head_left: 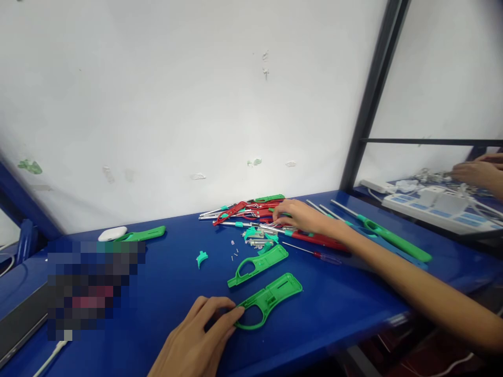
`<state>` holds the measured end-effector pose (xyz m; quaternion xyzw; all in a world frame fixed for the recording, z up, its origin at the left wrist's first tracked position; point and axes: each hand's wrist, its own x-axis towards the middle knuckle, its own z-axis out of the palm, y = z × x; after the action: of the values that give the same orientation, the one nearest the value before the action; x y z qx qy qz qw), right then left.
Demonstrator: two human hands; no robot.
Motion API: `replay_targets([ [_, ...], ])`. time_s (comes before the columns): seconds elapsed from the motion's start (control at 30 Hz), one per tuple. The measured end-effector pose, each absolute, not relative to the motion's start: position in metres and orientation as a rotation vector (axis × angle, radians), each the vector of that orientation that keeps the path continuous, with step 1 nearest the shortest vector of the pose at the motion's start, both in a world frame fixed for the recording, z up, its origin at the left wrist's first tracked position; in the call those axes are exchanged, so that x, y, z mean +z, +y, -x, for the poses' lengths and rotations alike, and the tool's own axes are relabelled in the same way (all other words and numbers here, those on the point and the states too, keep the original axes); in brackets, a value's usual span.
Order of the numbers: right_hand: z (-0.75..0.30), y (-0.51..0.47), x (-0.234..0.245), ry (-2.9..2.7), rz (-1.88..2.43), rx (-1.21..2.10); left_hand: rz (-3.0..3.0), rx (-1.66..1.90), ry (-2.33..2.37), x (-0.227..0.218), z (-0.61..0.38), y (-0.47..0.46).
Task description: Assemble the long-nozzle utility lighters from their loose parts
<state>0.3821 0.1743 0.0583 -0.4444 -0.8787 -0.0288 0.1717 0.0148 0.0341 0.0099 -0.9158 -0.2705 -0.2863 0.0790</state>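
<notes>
My left hand (pixel 200 335) rests low on the blue table (pixel 165 293), its fingers pinched on the ring end of a green plastic handle shell (pixel 271 299). A second green shell (pixel 259 264) lies just beyond it. My right hand (pixel 301 214) reaches far across to a pile of red and green lighter parts with metal tubes (pixel 247 214), fingers curled down into the pile; what they grip is hidden. A small green trigger piece (pixel 201 257) and tiny screws (pixel 234 254) lie loose between the pile and the shells.
Long green lighters (pixel 389 238) and a red-handled screwdriver (pixel 314 253) lie under my right forearm. A green shell (pixel 143 234) and a white case (pixel 112 233) sit at left. Behind a metal post (pixel 369 99), another person's hand (pixel 477 170) works beside a power strip (pixel 436 209).
</notes>
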Motion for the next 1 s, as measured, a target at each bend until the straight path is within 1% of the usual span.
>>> replay_targets([
  [0.23,-0.362,0.17,0.054,-2.51,1.207,-0.203,2.766,-0.838,-0.832,0.01,-0.018,0.033],
  [0.43,-0.323,0.195,0.046,-2.585,1.21,-0.318,2.792,-0.81,-0.86,0.01,-0.018,0.033],
  [0.7,-0.306,0.197,0.04,-2.576,1.341,-0.439,2.8,-0.82,-0.869,0.006,-0.014,0.033],
  [0.87,-0.308,0.194,0.045,-2.509,1.401,-0.481,2.795,-0.838,-0.852,0.006,-0.015,0.033],
  [1.0,-0.318,0.185,0.062,-2.445,1.4,-0.486,2.777,-0.865,-0.852,0.008,-0.016,0.033],
])
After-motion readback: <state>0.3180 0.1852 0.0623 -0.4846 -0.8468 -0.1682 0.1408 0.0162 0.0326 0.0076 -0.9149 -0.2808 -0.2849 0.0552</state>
